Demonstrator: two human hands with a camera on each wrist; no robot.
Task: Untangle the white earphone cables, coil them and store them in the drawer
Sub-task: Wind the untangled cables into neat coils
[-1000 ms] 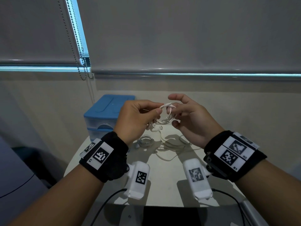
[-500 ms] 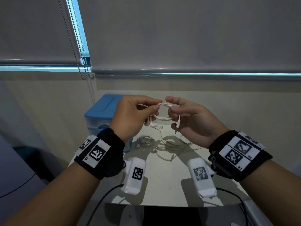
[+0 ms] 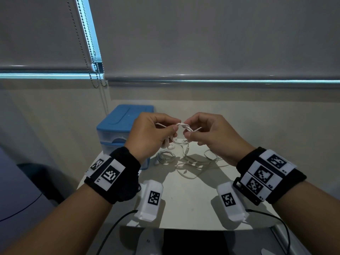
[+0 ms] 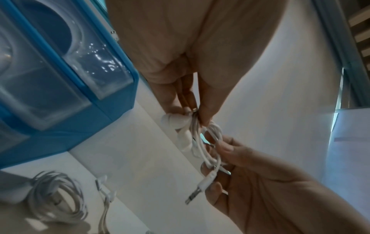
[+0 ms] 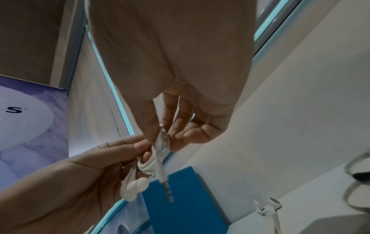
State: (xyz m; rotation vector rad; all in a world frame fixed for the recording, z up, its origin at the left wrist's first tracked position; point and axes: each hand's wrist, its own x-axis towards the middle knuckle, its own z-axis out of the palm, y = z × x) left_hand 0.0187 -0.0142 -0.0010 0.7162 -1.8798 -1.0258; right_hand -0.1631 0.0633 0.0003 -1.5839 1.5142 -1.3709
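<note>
Here, lines by item:

Left hand: raised above the desk; its grip is clamped on a small white earphone coil, pinched between thumb and fingers.
Right hand: held level with the left, fingertips almost touching it; its grip is closed on the same coil from the other side.
Earphone coil: kept in the air between both hands — two earbuds are seen dangling below the left fingers, and the metal jack plug is seen hanging free beside the right palm.
Second coil: laid flat on the desk, just beside the drawer unit.
Loose cables: spread in a tangle on the desk beneath the hands.
Drawer unit: blue, with clear drawer fronts — placed at the desk's far left; both drawers are shown closed.
</note>
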